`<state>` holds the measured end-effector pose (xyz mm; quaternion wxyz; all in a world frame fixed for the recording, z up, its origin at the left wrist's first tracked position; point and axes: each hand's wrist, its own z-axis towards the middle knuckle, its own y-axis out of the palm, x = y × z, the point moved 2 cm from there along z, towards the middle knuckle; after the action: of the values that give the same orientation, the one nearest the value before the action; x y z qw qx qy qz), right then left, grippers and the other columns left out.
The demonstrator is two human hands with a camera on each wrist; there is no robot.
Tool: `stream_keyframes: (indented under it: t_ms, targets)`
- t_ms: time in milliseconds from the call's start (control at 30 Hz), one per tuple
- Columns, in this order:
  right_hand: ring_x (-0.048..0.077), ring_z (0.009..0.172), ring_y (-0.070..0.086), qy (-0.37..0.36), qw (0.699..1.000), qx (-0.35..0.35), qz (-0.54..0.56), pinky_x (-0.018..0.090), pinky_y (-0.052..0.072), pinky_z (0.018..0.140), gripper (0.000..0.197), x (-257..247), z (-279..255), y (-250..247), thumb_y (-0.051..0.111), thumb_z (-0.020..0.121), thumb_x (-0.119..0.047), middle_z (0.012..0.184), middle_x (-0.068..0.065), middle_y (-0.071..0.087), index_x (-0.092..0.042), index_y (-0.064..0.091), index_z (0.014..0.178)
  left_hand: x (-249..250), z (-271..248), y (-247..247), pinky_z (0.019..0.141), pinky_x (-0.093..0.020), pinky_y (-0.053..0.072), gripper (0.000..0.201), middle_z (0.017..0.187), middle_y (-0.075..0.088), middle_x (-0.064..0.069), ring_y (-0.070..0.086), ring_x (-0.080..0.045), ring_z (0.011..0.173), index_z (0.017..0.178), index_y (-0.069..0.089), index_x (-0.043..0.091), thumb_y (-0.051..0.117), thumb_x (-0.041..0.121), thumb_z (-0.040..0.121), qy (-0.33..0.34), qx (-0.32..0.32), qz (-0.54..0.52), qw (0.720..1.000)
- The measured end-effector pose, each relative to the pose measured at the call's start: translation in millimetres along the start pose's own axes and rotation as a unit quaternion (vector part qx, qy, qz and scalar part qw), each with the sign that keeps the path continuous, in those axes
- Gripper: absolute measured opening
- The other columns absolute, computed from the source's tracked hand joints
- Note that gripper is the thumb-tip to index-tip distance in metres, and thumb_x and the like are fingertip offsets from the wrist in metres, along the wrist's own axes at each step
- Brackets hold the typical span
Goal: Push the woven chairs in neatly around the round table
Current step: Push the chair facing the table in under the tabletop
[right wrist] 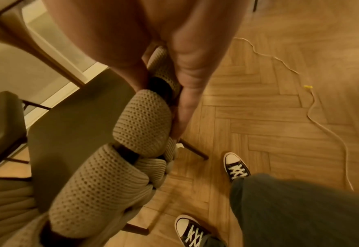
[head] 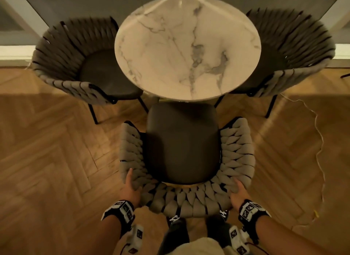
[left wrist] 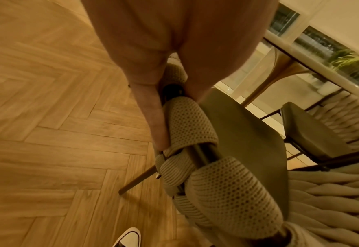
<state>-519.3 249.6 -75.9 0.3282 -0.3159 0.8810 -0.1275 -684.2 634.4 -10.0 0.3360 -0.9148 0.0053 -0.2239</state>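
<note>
A round white marble table [head: 187, 46] stands in the middle. The near woven chair [head: 181, 142], beige weave round a dark seat, faces it with the seat's front edge at the table's rim. My left hand [head: 130, 186] grips the left rear of its woven backrest [left wrist: 193, 127], thumb outside and fingers inside. My right hand [head: 239, 190] grips the right rear the same way, round the weave [right wrist: 140, 117]. Two more woven chairs, one on the left [head: 75, 65] and one on the right [head: 295, 51], have their seats partly under the tabletop.
A thin white cable [head: 318, 141] with a yellow tag [head: 316, 214] trails over the herringbone wood floor on the right. My feet in dark sneakers [right wrist: 235, 167] stand just behind the near chair. Window frames [head: 17, 51] line the back.
</note>
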Motion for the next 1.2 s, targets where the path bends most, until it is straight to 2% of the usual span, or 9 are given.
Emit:
stream_keyframes:
  t_ms: [67,133,267,367,533,700,1033,1133,1200]
  targets:
    - [0.033,0.13,0.046,0.003,1.0,0.002,0.0,0.053,0.051,0.099,0.057,8.5,11.4,0.4,0.062,0.088,-0.021,0.149,0.009,0.04,-0.049,0.039,0.131,2.4,-0.4,-2.6,0.062,-0.042,0.06,0.077,0.106,0.067,-0.015,0.068,-0.03,0.073,0.153,0.009,0.041,0.057,0.023,0.096,0.011,0.005,0.017,1.0]
    - [0.032,0.129,0.048,-0.002,1.0,0.001,0.002,0.054,0.051,0.098,0.057,1.4,9.9,0.8,0.063,0.088,-0.02,0.147,0.009,0.043,-0.047,0.04,0.132,3.4,2.5,-4.4,0.065,-0.04,0.059,0.074,0.114,0.067,-0.017,0.067,-0.028,0.075,0.154,0.01,0.038,0.055,0.025,0.096,0.016,0.008,0.036,0.999]
    - [0.034,0.129,0.047,-0.005,1.0,0.017,-0.012,0.05,0.05,0.1,0.059,-22.6,4.2,-5.2,0.062,0.09,-0.018,0.146,0.012,0.044,-0.035,0.037,0.141,13.6,9.2,-2.6,0.049,-0.03,0.05,0.076,0.117,0.065,-0.021,0.062,-0.025,0.069,0.155,0.005,0.037,0.052,0.021,0.097,0.013,0.004,0.048,0.999]
    - [0.035,0.133,0.044,-0.006,0.999,0.026,-0.024,0.052,0.048,0.102,0.061,-25.8,7.4,-8.9,0.061,0.09,-0.018,0.148,0.013,0.041,-0.034,0.035,0.143,15.5,8.8,1.8,0.047,-0.03,0.049,0.075,0.1,0.067,-0.017,0.064,-0.027,0.067,0.155,0.005,0.038,0.051,0.024,0.097,0.008,0.02,0.056,0.998]
    - [0.037,0.135,0.041,-0.007,0.999,0.033,-0.009,0.056,0.047,0.102,0.063,-27.9,14.7,-15.6,0.061,0.09,-0.013,0.152,0.014,0.035,-0.034,0.035,0.144,15.7,9.9,10.9,0.064,-0.036,0.053,0.07,0.108,0.066,-0.02,0.065,-0.033,0.079,0.154,0.014,0.034,0.051,0.02,0.096,0.021,0.031,0.059,0.998]
    - [0.037,0.136,0.04,-0.003,0.998,0.045,0.032,0.049,0.044,0.106,0.062,-34.5,13.3,-31.0,0.054,0.092,0.001,0.153,0.017,0.034,-0.023,0.036,0.146,28.3,6.5,21.9,0.097,-0.05,0.052,0.064,0.135,0.055,-0.024,0.058,-0.041,0.116,0.151,0.03,0.023,0.054,0.01,0.093,0.022,0.027,0.016,0.999]
    - [0.04,0.134,0.04,0.025,0.987,0.011,0.156,0.059,0.04,0.107,0.071,-37.8,38.3,-33.8,0.05,0.09,0.012,0.152,0.019,0.033,-0.024,0.03,0.148,61.9,21.4,13.5,0.087,-0.041,0.055,0.065,0.134,0.055,-0.021,0.06,-0.038,0.111,0.153,0.027,0.026,0.05,0.011,0.094,0.02,0.012,0.05,0.998]
    - [0.037,0.135,0.041,0.009,0.994,0.009,0.109,0.056,0.043,0.106,0.072,-47.9,41.5,-28.3,0.057,0.089,0.002,0.152,0.015,0.034,-0.03,0.029,0.148,59.9,31.1,8.8,0.073,-0.039,0.055,0.067,0.13,0.056,-0.023,0.061,-0.037,0.098,0.153,0.025,0.03,0.049,0.01,0.093,0.002,0.02,0.049,0.999]
    - [0.036,0.136,0.04,0.013,0.996,0.001,0.092,0.057,0.045,0.103,0.072,-50.6,41.8,-22.5,0.059,0.089,-0.004,0.154,0.015,0.032,-0.034,0.03,0.147,58.4,37.0,4.5,0.075,-0.04,0.056,0.069,0.131,0.056,-0.023,0.062,-0.038,0.099,0.153,0.025,0.031,0.05,0.01,0.092,-0.002,0.023,0.045,0.999]
